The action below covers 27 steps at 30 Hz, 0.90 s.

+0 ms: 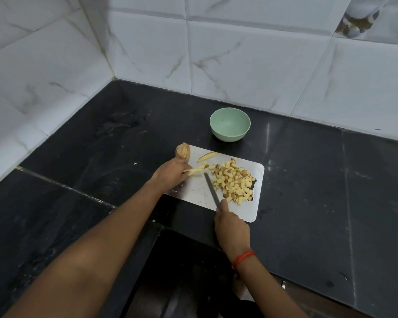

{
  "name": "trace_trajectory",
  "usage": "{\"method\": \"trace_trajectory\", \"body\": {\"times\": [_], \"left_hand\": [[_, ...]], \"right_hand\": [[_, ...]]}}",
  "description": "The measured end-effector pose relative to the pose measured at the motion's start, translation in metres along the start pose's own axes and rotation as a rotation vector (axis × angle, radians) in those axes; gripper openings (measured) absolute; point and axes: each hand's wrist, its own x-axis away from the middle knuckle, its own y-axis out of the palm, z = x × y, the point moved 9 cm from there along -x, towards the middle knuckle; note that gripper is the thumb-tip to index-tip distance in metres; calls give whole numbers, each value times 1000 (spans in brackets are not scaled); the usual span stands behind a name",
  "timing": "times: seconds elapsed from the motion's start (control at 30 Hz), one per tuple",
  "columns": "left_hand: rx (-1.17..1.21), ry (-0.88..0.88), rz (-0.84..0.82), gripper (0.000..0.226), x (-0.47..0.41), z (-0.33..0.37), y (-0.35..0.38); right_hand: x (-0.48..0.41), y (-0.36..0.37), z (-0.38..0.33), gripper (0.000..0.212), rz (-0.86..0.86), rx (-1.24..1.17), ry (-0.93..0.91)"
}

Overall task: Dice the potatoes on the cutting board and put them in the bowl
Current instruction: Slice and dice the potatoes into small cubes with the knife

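A steel cutting board lies on the black counter. A heap of diced potato covers its right half. My left hand pinches a bundle of potato strips flat on the board. Behind that hand stands a potato piece at the board's far left corner, and a loose slice lies nearby. My right hand grips the handle of a knife; its blade points toward the strips. The pale green bowl sits empty beyond the board.
The black stone counter runs right and left, with tiled walls meeting in a corner at the back left. The counter's front edge drops off just below the board near my right wrist.
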Motion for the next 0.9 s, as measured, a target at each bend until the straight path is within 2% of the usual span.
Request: {"method": "trace_trajectory", "body": {"times": [0.07,0.17,0.27,0.33,0.4,0.5,0.57,0.67,0.8,0.9], "left_hand": [[75,-46,128,27,6,-5,-6],[224,-177,367,31,22,-10,-17],[525,-423,623,28,52,-21,-15],[661,-549,726,27,73,-22,-6],[629,-487,651,27,77,-10,6],[458,-250,445,25,71,16,25],[396,-190,413,20,73,23,36],[428,-227,468,16,78,21,39],[525,-326,499,16,80,16,47],[545,-338,507,19,81,17,48]], "right_hand": [[-4,-4,7,33,27,13,37],[-6,-6,10,29,52,-46,21],[0,-4,0,17,73,-127,-76],[3,-4,-5,17,100,-158,-115],[4,-5,-5,18,145,-193,-120],[0,-10,0,16,180,-252,-91],[-1,-10,3,16,187,-254,-77],[3,-8,2,16,205,-241,-82],[6,3,-3,17,154,-125,-110],[3,4,-6,17,128,-77,-114]]}}
